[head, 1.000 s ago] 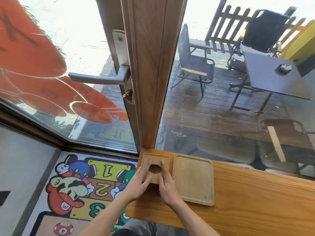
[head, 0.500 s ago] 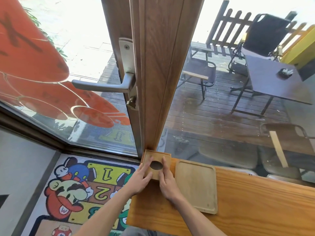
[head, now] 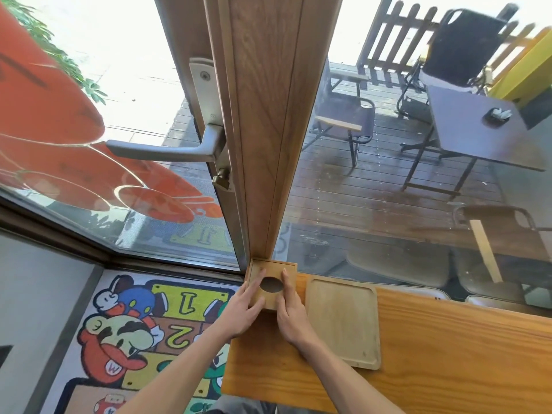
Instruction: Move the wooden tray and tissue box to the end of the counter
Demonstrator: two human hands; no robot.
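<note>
A square wooden tissue box [head: 273,271] with an oval hole in its top stands at the far left corner of the wooden counter [head: 448,354], against the base of the door frame. My left hand [head: 243,309] grips its left side and my right hand [head: 291,309] grips its right side, fingers flat along the top. Just right of the box lies the pale wooden tray [head: 343,321], flat on the counter, untouched.
A wooden door frame post [head: 263,130] rises right behind the box, with a metal door handle [head: 167,149] to its left. Window glass runs along the counter's far edge. A cartoon floor mat [head: 143,333] lies below the counter's left end.
Both hands have slid the tissue box farther from me, up against the foot of the door frame. The tray has stayed where it was.
</note>
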